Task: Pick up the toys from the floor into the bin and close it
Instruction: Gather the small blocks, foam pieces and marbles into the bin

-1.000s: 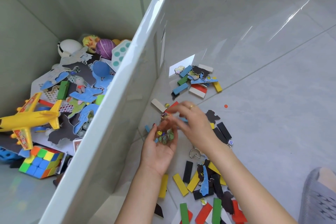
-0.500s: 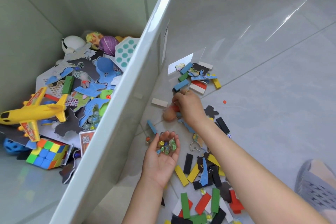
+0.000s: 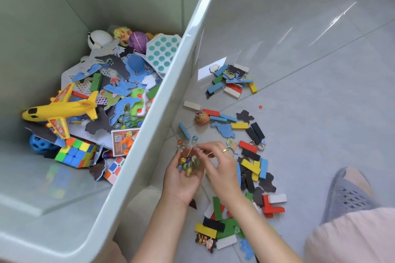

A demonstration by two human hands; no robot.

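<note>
My left hand (image 3: 181, 177) is cupped palm up beside the bin wall, holding several glass marbles (image 3: 188, 163). My right hand (image 3: 220, 163), with a ring on one finger, has its fingertips pinched together just over those marbles. The pale green bin (image 3: 158, 113) stands open on the left, with a yellow toy plane (image 3: 62, 111), puzzle cubes (image 3: 74, 152), balls and foam pieces inside. Coloured domino blocks (image 3: 252, 164), dark puzzle pieces and a small orange figure head (image 3: 202, 118) lie scattered on the floor.
Three loose marbles (image 3: 188, 140) lie on the tile just beyond my hands. A second heap of blocks (image 3: 232, 82) sits farther off by the bin wall. My grey shoe (image 3: 350, 194) and knee are at the lower right. No lid is in view.
My right hand pulled back from the orange figure head to the marbles in my left palm. The orange head now lies uncovered on the floor. The view shifted slightly.
</note>
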